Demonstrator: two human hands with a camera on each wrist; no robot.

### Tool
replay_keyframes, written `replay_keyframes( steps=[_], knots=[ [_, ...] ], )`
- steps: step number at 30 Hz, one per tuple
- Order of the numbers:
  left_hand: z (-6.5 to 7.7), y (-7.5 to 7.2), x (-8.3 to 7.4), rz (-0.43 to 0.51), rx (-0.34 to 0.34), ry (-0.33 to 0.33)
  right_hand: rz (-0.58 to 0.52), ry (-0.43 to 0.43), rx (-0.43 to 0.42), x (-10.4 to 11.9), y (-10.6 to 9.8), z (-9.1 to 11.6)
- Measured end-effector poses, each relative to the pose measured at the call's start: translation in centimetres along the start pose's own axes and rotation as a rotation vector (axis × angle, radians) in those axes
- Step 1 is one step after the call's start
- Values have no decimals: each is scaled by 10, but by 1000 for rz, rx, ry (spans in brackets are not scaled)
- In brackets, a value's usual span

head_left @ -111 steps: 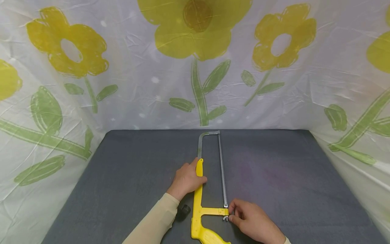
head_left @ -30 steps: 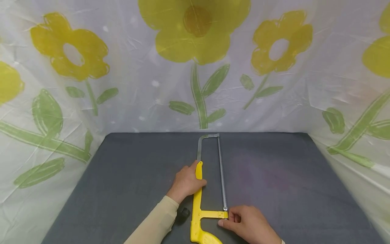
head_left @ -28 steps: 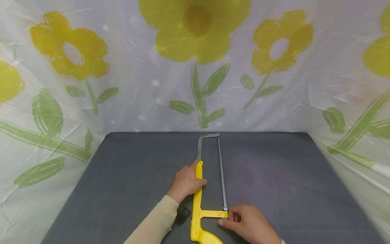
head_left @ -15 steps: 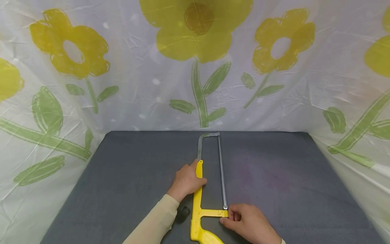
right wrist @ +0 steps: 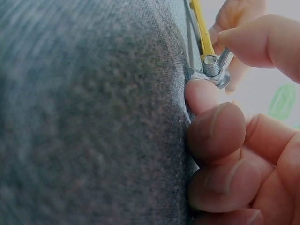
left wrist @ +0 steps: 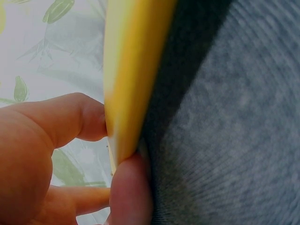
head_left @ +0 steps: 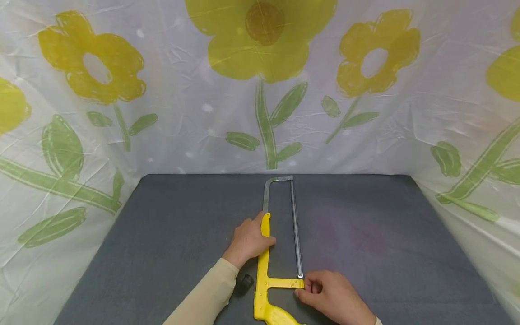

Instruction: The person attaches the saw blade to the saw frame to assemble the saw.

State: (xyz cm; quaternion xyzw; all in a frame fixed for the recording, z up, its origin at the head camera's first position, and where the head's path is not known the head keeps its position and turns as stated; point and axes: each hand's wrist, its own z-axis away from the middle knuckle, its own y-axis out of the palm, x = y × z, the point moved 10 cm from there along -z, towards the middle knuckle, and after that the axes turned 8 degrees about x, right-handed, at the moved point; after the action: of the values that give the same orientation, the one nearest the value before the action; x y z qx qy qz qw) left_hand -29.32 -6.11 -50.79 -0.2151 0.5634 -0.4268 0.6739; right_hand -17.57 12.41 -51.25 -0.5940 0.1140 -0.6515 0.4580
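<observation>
A hacksaw (head_left: 263, 268) with a yellow and silver frame lies flat on the dark tabletop, its blade (head_left: 295, 225) on the right side and its handle toward me. My left hand (head_left: 247, 241) grips the yellow bar of the frame; in the left wrist view its fingers meet the bar (left wrist: 131, 79) from two sides. At the near end of the blade, my right hand (head_left: 335, 295) pinches a metal wing nut (right wrist: 221, 78) between thumb and index finger. The threaded screw end (right wrist: 211, 65) pokes through the nut. From the head view the right thumb and fingers hide this nut.
A small black object (head_left: 245, 283) lies between the left forearm and the saw frame. The grey cloth-covered table (head_left: 170, 234) is bounded at the back and sides by a white curtain (head_left: 183, 113) printed with yellow flowers.
The right thumb has reached leftward over the wing nut since the oldest frame, then drawn slightly back to the right in the last second. My left hand and the hacksaw stay in place.
</observation>
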Motion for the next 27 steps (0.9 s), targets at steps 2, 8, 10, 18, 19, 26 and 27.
replay_keyframes(
  steps=[2, 8, 10, 18, 19, 26, 27],
  knots=[
    [1, 0, 1, 5, 3, -10, -11, -12, 4, 1, 1, 0],
    [1, 1, 2, 1, 5, -13, -21, -41, -8, 2, 2, 0],
    [0, 0, 0, -4, 0, -6, -19, -40, -16, 1, 1, 1],
    [-1, -1, -3, -8, -6, 7, -7, -26, -11, -1, -2, 2],
    [-1, -1, -3, -8, -6, 7, -10, -21, -5, -1, -2, 2],
    [-1, -1, -2, -7, -5, 5, -44, 2, 25, -2, 1, 2],
    [0, -1, -2, -10, -4, 0, -38, 0, 20, -2, 0, 2]
  ],
)
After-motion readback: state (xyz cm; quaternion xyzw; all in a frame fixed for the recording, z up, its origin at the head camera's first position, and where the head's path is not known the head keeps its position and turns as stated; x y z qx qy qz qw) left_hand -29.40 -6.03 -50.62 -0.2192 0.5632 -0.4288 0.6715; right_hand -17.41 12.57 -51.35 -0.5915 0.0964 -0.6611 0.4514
